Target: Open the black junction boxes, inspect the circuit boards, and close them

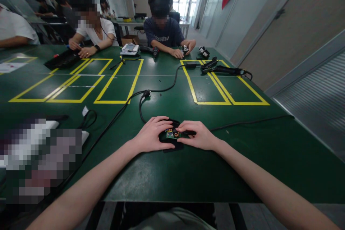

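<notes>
Near the front of the table, a small green circuit board (170,135) with copper-wound coils lies at a black plastic casing (174,148). My left hand (151,134) is wrapped around the casing's left side, thumb along the near edge and fingers over the far edge. From the right, my right hand (201,136) pinches the board's right end, where a dark lead runs between thumb and fingers. The fingers hide part of the board and casing. A black cord (141,109) with a plug (146,93) reaches the casing behind my left hand.
A long black cable (115,116) crosses the green table (229,172); another cable (253,120) runs right. Blurred-out items (54,165) lie at left. Beyond the yellow tape outlines are a black handheld tool (225,70), a drill (155,52), a white device (129,49) and co-workers.
</notes>
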Demonstrator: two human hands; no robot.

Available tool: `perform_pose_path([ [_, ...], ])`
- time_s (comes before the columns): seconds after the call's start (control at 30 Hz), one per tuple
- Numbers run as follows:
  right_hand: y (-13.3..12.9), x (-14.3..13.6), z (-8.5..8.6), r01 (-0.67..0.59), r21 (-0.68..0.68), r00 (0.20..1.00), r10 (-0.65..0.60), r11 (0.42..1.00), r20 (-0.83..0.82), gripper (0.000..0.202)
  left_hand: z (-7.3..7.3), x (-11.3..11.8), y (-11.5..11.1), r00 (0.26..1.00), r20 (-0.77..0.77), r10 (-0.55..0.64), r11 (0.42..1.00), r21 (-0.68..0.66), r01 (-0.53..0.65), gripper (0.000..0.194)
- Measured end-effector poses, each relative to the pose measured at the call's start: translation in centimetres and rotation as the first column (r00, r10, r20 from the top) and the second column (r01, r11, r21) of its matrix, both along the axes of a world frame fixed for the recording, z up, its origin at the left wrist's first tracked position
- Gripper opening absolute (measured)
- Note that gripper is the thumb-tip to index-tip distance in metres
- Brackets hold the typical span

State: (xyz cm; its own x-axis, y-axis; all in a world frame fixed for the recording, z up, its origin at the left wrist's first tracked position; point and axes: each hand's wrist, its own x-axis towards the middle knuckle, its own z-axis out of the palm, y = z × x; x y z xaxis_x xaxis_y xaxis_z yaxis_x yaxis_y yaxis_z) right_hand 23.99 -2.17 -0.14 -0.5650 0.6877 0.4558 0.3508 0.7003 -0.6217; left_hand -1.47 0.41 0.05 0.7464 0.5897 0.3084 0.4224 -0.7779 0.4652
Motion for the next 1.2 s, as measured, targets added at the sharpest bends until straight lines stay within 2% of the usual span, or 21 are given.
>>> perform_pose_path([
  [0.13,0.3,0.1,-0.5,0.038,0.045,0.998,-0.040,0.998,0.044,0.021,0.2,0.0,0.3,0.999,-0.047,0.010,1.000,0.001,-0.010,0.081],
  [0.23,0.4,0.1,-0.7,0.054,0.069,0.996,-0.058,0.996,0.068,0.021,0.3,0.1,0.4,0.997,-0.076,0.007,1.000,0.002,-0.007,0.086],
  [0.3,0.4,0.1,-0.6,0.064,0.071,0.993,-0.070,0.995,0.095,0.022,0.2,0.1,0.4,0.998,-0.064,0.018,1.000,0.013,-0.017,0.077],
  [0.37,0.2,0.0,-0.3,0.077,0.060,0.987,-0.085,0.995,0.134,0.024,0.1,0.2,0.4,0.999,-0.034,0.038,0.999,0.032,-0.037,0.058],
  [0.43,0.1,-0.2,-0.1,0.087,0.065,0.980,-0.097,0.994,0.175,0.031,-0.1,0.2,0.3,0.998,-0.011,0.059,0.997,0.049,-0.058,0.040],
  [0.5,-0.1,-0.4,0.1,0.096,0.085,0.972,-0.111,0.992,0.206,0.044,-0.1,0.3,0.3,0.997,0.004,0.074,0.996,0.058,-0.074,0.032],
  [0.57,-0.2,-0.6,0.2,0.119,0.089,0.964,-0.137,0.989,0.227,0.049,-0.1,0.3,0.2,0.996,0.035,0.085,0.995,0.057,-0.086,0.030],
  [0.73,-0.2,-0.7,0.2,0.198,0.059,0.952,-0.206,0.979,0.227,0.037,0.1,-0.1,0.3,0.985,0.143,0.099,0.994,0.030,-0.104,0.022],
  [0.87,0.0,-0.3,0.1,0.229,0.055,0.951,-0.236,0.972,0.202,0.033,0.1,-0.9,0.7,0.985,0.141,0.094,0.994,0.041,-0.101,0.019],
  [1.07,0.5,-0.2,-0.6,0.278,0.059,0.944,-0.284,0.959,0.166,0.030,-0.4,-1.5,1.0,0.989,0.096,0.112,0.993,0.035,-0.116,0.021],
  [1.2,0.7,0.0,-0.9,0.233,0.068,0.961,-0.240,0.970,0.141,0.035,-0.6,-1.5,1.0,0.986,0.100,0.130,0.990,0.045,-0.135,0.034],
])
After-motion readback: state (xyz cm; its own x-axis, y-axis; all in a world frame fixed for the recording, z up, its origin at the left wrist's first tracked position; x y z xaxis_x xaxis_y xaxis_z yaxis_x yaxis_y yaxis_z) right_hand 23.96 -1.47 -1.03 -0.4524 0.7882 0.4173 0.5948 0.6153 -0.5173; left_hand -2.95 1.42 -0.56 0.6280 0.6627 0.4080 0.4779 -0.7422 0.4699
